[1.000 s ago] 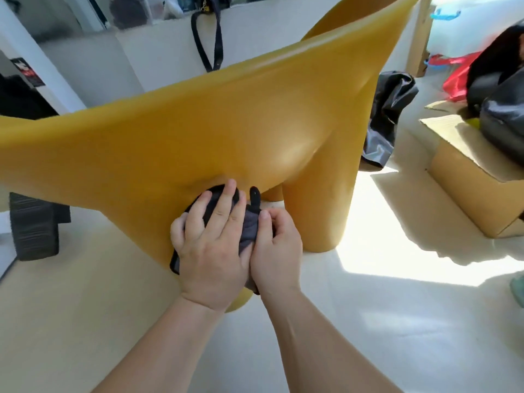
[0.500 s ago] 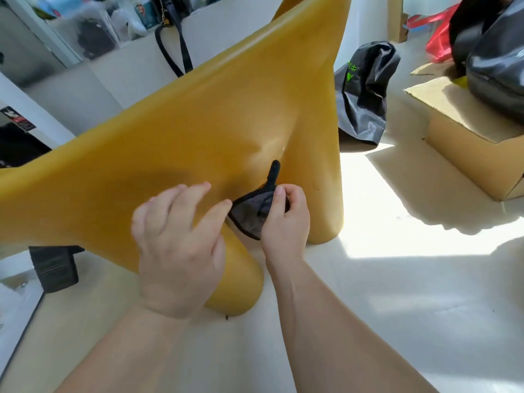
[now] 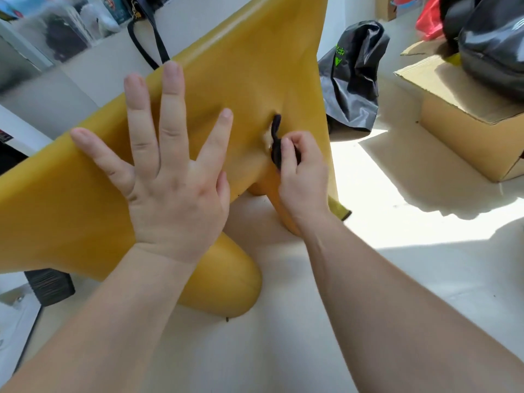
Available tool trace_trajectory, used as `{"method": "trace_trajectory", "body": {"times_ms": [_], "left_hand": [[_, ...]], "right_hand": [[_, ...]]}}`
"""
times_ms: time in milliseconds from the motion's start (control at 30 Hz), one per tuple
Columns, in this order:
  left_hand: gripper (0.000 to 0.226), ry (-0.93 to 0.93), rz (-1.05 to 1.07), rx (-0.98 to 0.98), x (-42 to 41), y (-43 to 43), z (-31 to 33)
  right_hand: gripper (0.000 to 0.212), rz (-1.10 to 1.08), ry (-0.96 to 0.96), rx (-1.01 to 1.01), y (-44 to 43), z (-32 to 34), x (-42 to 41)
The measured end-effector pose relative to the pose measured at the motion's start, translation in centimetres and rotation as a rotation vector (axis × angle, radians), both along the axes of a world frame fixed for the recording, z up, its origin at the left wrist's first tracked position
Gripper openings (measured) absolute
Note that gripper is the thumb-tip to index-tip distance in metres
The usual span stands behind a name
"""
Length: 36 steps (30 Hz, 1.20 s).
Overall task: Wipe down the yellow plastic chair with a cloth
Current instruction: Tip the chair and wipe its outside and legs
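Left hand [image 3: 170, 177] spread flat on glossy yellow chair [image 3: 255, 66]; right hand [image 3: 300, 171] pinches bunched dark cloth [image 3: 275, 137]

Green printed marks [image 3: 340, 55] stand on the black plastic bag [image 3: 354, 89] just right of the yellow chair [image 3: 241, 80]. They look like characters above a triangle but are too small to read. Labels [image 3: 114, 8] on packages behind the chair are blurred.

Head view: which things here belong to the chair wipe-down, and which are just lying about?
In the job:
yellow chair
dark cloth, pinched by the right hand
left hand, spread open over the chair

Lying about:
cardboard box
black plastic bag on the floor
red bag
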<state>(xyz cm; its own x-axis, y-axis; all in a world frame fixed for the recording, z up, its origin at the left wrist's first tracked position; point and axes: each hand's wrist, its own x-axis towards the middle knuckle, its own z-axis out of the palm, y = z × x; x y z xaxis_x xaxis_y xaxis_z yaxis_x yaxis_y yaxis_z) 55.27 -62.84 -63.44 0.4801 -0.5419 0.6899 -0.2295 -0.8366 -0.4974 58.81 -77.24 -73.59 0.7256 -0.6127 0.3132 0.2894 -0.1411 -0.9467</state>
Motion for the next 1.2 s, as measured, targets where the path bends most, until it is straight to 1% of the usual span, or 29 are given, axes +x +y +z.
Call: {"method": "trace_trajectory", "body": {"times_ms": [67,167,233,300,333,367,467,567,633,700,767,800,900,967,1033,1100,1133,1200], "left_hand": [[0.044,-0.012,-0.018,-0.002,0.4,0.3,-0.1],[0.039,-0.024,-0.076,-0.001,0.4,0.8,0.3],[0.038,-0.019,-0.090,0.020,0.0,1.0,0.5],[0.036,0.000,-0.065,0.040,-0.4,1.0,0.6],[0.033,0.008,-0.047,0.042,-0.6,0.8,0.6],[0.031,0.013,-0.033,0.038,-0.7,0.6,0.6],[0.031,0.012,-0.033,0.020,-1.1,0.2,0.9],[0.036,0.001,-0.077,0.008,-1.2,0.4,1.8],[0.042,0.001,-0.067,0.000,-1.3,0.4,2.6],[0.053,0.060,0.000,0.004,-1.4,0.1,3.1],[0.063,0.126,0.053,0.003,-1.5,-0.4,3.3],[0.063,0.131,0.062,-0.001,-1.5,-0.7,3.2],[0.051,0.101,0.058,-0.041,-1.2,-1.1,2.9],[0.045,0.074,0.039,-0.043,-1.0,-0.9,2.8],[0.040,0.051,0.015,-0.023,-0.8,-0.4,2.6],[0.037,0.034,-0.006,-0.013,-0.5,-0.1,2.6],[0.035,0.022,-0.011,-0.019,-0.4,-0.1,2.5],[0.030,-0.013,-0.006,-0.037,-0.1,-0.2,2.3]], "right_hand": [[0.014,0.045,-0.081,-0.014,-1.5,1.8,1.2],[0.009,0.099,-0.124,0.089,-2.4,2.7,2.5],[0.007,0.113,-0.113,0.256,-1.4,2.8,2.3],[0.007,0.132,-0.075,0.468,-0.2,3.0,1.9],[0.006,0.127,-0.053,0.536,0.2,3.1,2.0],[0.007,0.102,-0.031,0.559,0.5,3.1,2.1],[0.017,-0.027,0.008,0.528,1.1,2.9,2.2],[0.014,-0.122,0.055,0.564,2.2,2.1,1.9],[0.016,-0.160,0.100,0.587,3.2,1.8,1.7],[0.024,-0.193,0.121,0.578,3.9,2.2,1.7],[0.024,-0.227,0.088,0.589,4.5,3.1,1.6],[0.021,-0.242,0.055,0.602,4.9,3.7,1.4],[0.013,-0.270,-0.017,0.535,6.2,5.2,0.5],[0.005,-0.255,-0.042,0.555,6.2,5.1,0.4],[0.017,-0.235,0.013,0.688,5.4,4.6,0.7],[0.029,-0.260,0.126,0.813,4.6,4.1,1.2],[0.034,-0.266,0.169,0.859,4.5,4.0,1.4],[0.037,-0.252,0.179,0.903,4.8,4.1,1.7]]}}
